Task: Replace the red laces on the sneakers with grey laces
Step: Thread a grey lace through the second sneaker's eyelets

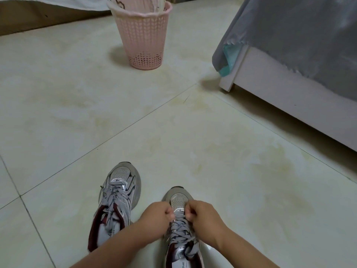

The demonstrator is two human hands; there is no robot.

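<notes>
Two grey sneakers are sitting side by side on a pale tiled floor (173,122), toes pointing away from the camera, with a wide stretch of open tile running ahead of them and to both sides. A pink plastic basket (142,33) is standing well apart at the far end, and the white frame of a bed (289,89) draped in a grey cover (299,29) is bounding the room on the right. The left sneaker (117,200) is lying untouched, grey laces (114,192) threaded through it and its dark red lining showing. Over the right sneaker (179,215), the left hand (156,215) and right hand (202,211) are working close together, fingers curled and pinching the grey lace (181,229) near the lowest eyelets, just behind the toe mesh.
</notes>
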